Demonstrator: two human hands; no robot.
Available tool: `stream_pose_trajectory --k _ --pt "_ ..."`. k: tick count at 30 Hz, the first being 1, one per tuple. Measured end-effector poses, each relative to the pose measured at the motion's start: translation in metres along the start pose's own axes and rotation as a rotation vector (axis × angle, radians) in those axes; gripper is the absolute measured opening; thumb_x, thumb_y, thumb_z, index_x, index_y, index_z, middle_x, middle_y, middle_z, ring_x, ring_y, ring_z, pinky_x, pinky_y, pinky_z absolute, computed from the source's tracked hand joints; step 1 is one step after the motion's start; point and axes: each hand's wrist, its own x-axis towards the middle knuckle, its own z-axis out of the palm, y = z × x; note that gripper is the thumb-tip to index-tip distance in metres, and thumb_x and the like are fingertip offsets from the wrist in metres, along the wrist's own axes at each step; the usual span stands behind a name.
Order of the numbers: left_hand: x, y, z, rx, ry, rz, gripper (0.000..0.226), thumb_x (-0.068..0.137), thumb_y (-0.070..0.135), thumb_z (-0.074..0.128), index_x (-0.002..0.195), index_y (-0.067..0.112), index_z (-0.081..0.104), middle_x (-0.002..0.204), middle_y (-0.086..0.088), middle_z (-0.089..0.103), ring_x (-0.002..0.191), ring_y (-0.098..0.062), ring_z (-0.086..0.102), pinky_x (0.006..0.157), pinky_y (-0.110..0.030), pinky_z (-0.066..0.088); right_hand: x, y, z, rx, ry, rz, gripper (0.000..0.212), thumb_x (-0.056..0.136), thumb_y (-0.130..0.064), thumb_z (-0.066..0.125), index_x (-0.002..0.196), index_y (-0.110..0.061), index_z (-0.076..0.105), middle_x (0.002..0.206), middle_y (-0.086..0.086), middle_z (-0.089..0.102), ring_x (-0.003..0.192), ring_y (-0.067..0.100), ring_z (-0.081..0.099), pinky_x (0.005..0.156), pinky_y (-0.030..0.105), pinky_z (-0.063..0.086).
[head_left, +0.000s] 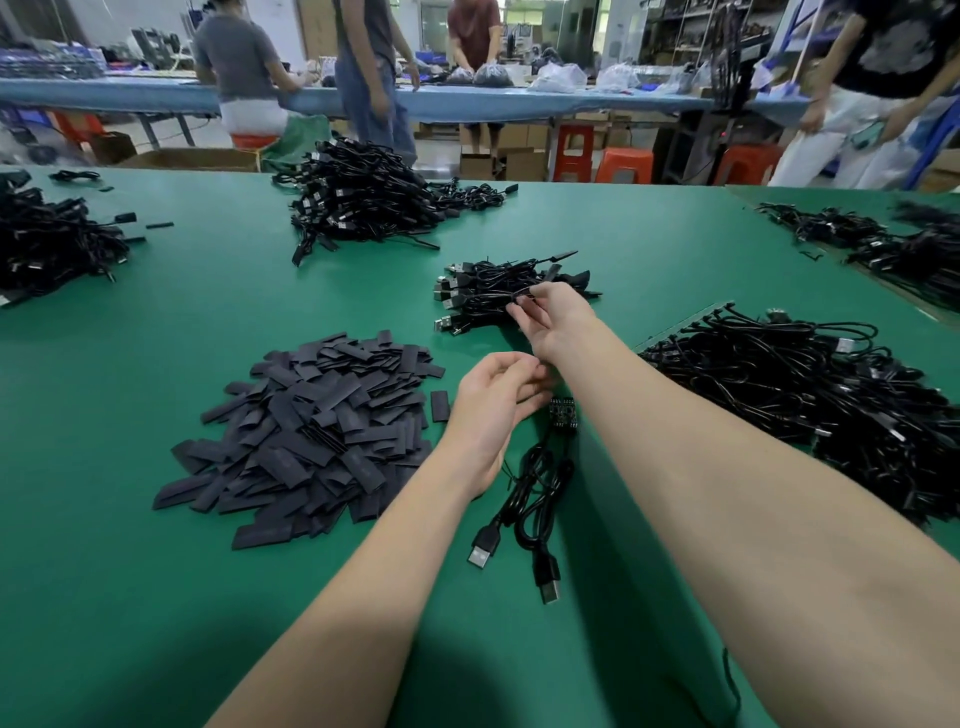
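My right hand (553, 322) reaches forward over the green table (156, 597) and pinches a thin black cable at the near edge of a small bundle of USB cables (488, 296). My left hand (498, 400) hovers just behind it with fingers loosely curled; whether it holds anything is not clear. Under my hands lie two coiled black USB cables (535, 499) with a small circuit board (563, 410) at their far end. A heap of flat black sleeve pieces (317, 431) lies to the left of my hands.
Larger cable piles lie at the right (810, 400), the far middle (358, 197), the far left (52, 244) and the far right (893, 244). Several people stand at a blue bench (467, 104) beyond the table. Red stools (623, 163) stand between.
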Motion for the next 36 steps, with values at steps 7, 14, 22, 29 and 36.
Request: stream_pose_trajectory --k 7,14,22,29,36 --pt "-0.002 0.001 0.001 0.018 -0.004 0.009 0.009 0.102 0.007 0.053 0.106 0.001 0.059 0.097 -0.014 0.068 0.094 -0.022 0.067 0.092 -0.031 0.057 -0.008 -0.005 -0.001 -0.081 -0.009 0.151 0.011 0.099 -0.001 0.057 0.089 -0.002 0.051 0.102 0.014 0.048 0.111 0.027 0.061 0.059 0.035 0.063" --pt "-0.001 0.001 -0.001 -0.003 -0.018 0.01 0.017 0.103 0.008 0.05 0.113 -0.002 0.059 0.099 -0.011 0.071 0.092 -0.019 0.068 0.092 -0.033 0.057 -0.006 0.004 0.011 -0.017 0.039 0.085 0.009 0.103 -0.013 0.054 0.097 -0.005 0.054 0.102 0.009 0.064 0.094 0.032 0.065 0.098 0.044 0.055" --pt "-0.001 0.001 0.0 0.003 -0.008 -0.001 0.014 0.103 0.007 0.051 0.111 -0.001 0.06 0.098 -0.01 0.071 0.093 -0.02 0.067 0.092 -0.033 0.057 -0.009 0.005 0.014 0.003 -0.051 0.061 0.017 0.101 -0.017 0.054 0.092 -0.002 0.054 0.103 0.014 0.06 0.107 0.03 0.062 0.099 0.052 0.054" --pt "-0.001 0.002 -0.001 0.008 -0.015 -0.002 0.012 0.102 0.008 0.052 0.106 0.002 0.062 0.099 -0.011 0.071 0.093 -0.02 0.068 0.091 -0.033 0.057 -0.007 0.003 0.02 -0.137 -0.178 0.075 0.031 0.098 -0.04 0.056 0.098 -0.01 0.064 0.135 0.013 0.058 0.133 0.034 0.049 0.114 0.045 0.038" --pt "0.0 -0.001 -0.002 0.009 -0.023 -0.014 0.014 0.103 0.007 0.051 0.108 -0.001 0.061 0.104 -0.016 0.071 0.099 -0.024 0.068 0.098 -0.038 0.055 -0.007 0.007 0.015 -0.351 -0.161 0.031 0.031 0.098 -0.036 0.057 0.117 -0.013 0.065 0.128 0.008 0.063 0.124 0.025 0.057 0.096 0.036 0.047"
